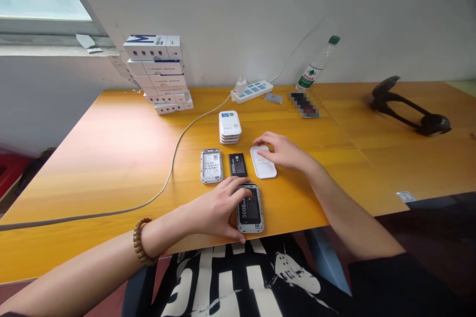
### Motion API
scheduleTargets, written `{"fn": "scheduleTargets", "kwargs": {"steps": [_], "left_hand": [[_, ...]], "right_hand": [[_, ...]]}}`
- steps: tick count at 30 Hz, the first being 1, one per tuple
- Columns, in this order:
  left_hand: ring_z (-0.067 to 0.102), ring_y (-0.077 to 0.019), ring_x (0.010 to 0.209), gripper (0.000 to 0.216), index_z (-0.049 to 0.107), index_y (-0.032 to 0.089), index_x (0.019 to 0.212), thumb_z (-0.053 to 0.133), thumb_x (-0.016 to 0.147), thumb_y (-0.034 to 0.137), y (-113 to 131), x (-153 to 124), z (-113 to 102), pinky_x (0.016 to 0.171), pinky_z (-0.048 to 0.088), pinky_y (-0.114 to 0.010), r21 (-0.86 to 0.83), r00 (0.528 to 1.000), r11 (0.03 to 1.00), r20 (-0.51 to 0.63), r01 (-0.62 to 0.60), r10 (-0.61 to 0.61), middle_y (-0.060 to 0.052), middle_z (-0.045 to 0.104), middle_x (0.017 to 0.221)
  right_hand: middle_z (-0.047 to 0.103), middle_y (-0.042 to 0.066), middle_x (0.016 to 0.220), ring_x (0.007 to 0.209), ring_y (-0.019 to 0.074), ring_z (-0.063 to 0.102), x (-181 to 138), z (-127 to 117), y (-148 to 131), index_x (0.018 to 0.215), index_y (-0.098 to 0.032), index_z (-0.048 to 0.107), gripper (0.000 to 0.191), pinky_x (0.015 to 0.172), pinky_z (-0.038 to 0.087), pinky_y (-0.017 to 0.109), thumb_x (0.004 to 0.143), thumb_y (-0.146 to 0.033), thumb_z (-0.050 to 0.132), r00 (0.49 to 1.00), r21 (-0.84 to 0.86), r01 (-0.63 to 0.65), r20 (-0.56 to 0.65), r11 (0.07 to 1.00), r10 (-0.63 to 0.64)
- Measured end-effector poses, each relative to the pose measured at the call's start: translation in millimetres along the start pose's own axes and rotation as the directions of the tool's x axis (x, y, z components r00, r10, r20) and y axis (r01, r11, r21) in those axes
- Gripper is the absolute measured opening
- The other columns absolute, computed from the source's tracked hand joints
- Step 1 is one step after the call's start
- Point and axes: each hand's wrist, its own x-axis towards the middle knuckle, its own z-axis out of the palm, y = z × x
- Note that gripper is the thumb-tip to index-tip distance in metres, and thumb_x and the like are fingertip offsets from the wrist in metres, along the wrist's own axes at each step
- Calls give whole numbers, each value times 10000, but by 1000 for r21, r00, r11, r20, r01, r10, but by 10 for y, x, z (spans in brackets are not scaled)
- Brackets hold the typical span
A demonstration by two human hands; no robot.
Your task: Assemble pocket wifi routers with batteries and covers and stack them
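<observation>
Near the table's front edge lies a small white electronic device, its back off and a black 3000mAh battery seated in it. My left hand holds this device, thumb by the lower corner and fingers over the top, one finger resting on the battery. A white back cover lies flat to the upper right; my right hand grips its upper end, thumb on the surface and fingers over the far edge. Between them is a loose black battery. Left of that, a second opened device shows a printed label in its bay.
Behind stand several stacked white devices and a pile of white boxes. A power strip trails a grey cable across the left side. A bottle, a phone and a black stand-like object are further right.
</observation>
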Motion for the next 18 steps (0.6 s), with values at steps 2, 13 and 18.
{"fn": "scheduleTargets", "kwargs": {"steps": [2,13,18], "left_hand": [[455,-465,1475,914,522,190,1388,944,677,581,-9,6,18,1169,482,-668,-33,999,999,-33,12,-13,-248,478,1560],[537,-426,1381,1064,441,192,1466,993,622,534,-30,28,94,1106,534,-646,-122,990,990,-113,71,-85,-214,558,1460],[531,-436,1392,1048,454,193,1458,981,629,559,-53,36,113,1133,512,-658,-103,990,992,-120,67,-80,-214,553,1462]], "right_hand": [[756,78,1047,1008,253,705,-61,2,-88,1015,-202,750,143,947,536,390,945,-275,649,995,74,31,97,997,-38],[777,97,982,863,235,684,-321,232,-420,918,-191,692,215,725,466,319,1020,-216,505,853,-4,110,514,994,-93],[775,107,1002,867,249,702,-347,241,-420,1007,-207,676,176,686,456,306,1035,-242,505,888,-90,58,460,994,-10]]}}
